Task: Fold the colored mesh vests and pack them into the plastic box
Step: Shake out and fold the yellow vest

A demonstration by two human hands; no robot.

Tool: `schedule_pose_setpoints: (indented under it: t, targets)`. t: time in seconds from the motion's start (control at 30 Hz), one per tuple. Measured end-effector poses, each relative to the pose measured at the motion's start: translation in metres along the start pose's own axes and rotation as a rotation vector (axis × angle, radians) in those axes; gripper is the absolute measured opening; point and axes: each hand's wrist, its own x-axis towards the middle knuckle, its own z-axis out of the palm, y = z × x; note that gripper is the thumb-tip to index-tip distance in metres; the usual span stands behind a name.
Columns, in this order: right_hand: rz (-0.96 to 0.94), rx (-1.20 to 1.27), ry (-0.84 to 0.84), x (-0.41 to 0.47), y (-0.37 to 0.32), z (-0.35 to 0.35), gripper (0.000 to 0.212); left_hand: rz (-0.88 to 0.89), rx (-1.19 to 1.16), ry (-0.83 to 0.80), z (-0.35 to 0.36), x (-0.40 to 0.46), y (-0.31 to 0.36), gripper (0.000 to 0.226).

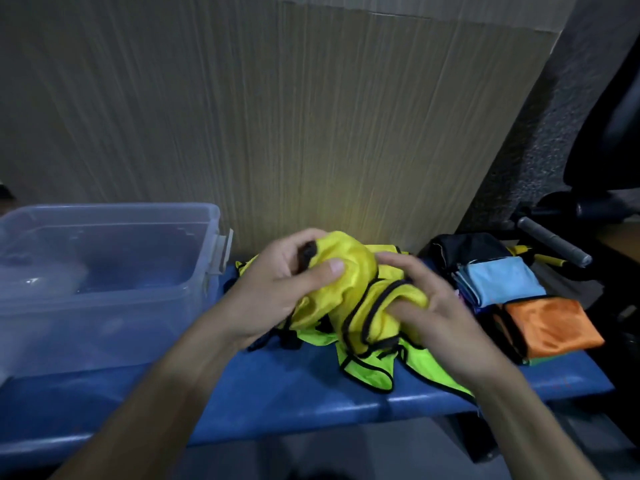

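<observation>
A crumpled yellow mesh vest [349,271] with black trim is bunched between both hands above the blue bench [294,393]. My left hand [280,289] grips its upper left part, thumb pressed on the fabric. My right hand [440,306] grips the right part, fingers tucked into a fold. Under it lies a neon green vest [374,368], spread loosely on the bench. The clear plastic box [104,271] stands open at the left end of the bench. Folded vests lie at the right: a light blue one [502,282], an orange one [550,327] and a black one [467,247].
A tall cardboard sheet [277,116] stands behind the bench. A grey cylindrical handle [550,242] and dark gear sit at the far right, beyond the folded pile. The bench's front edge runs just below the green vest.
</observation>
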Motion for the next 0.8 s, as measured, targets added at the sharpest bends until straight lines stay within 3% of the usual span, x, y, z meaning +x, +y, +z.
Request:
schedule_pose_setpoints:
  t: [0.03, 0.1, 0.17, 0.27, 0.43, 0.53, 0.63, 0.73, 0.8]
  targets:
    - [-0.009, -0.01, -0.055, -0.002, -0.001, 0.012, 0.058, 0.028, 0.052, -0.033, 0.003, -0.001, 0.001, 0.019]
    - [-0.011, -0.006, -0.127, -0.003, -0.001, 0.032, 0.042, 0.06, 0.116, -0.064, 0.009, -0.002, 0.005, 0.021]
    - [-0.034, 0.003, -0.066, -0.002, -0.001, 0.041, 0.016, 0.065, 0.119, -0.062, 0.013, -0.002, 0.009, 0.027]
    - [-0.005, 0.223, 0.114, 0.003, -0.007, 0.033, 0.017, 0.101, 0.123, -0.01, 0.006, -0.004, 0.015, 0.033]
    - [-0.013, 0.572, 0.244, 0.015, -0.025, 0.012, 0.022, -0.026, 0.673, -0.179, -0.026, -0.008, -0.015, 0.078]
    - [-0.045, 0.732, 0.212, 0.019, -0.035, 0.008, 0.023, 0.1, 1.248, 0.019, -0.027, -0.008, -0.06, 0.049]
    - [-0.094, 0.902, 0.216, 0.022, -0.037, -0.001, 0.031, 0.116, 1.207, 0.152, -0.033, -0.007, -0.082, 0.016]
    - [-0.128, 1.081, 0.151, 0.03, -0.033, -0.02, 0.03, -0.006, 1.074, 0.251, -0.04, -0.008, -0.075, 0.01]
    - [-0.112, 1.117, 0.22, 0.036, -0.027, -0.032, 0.038, -0.132, 0.839, 0.32, -0.042, -0.007, -0.063, 0.01]
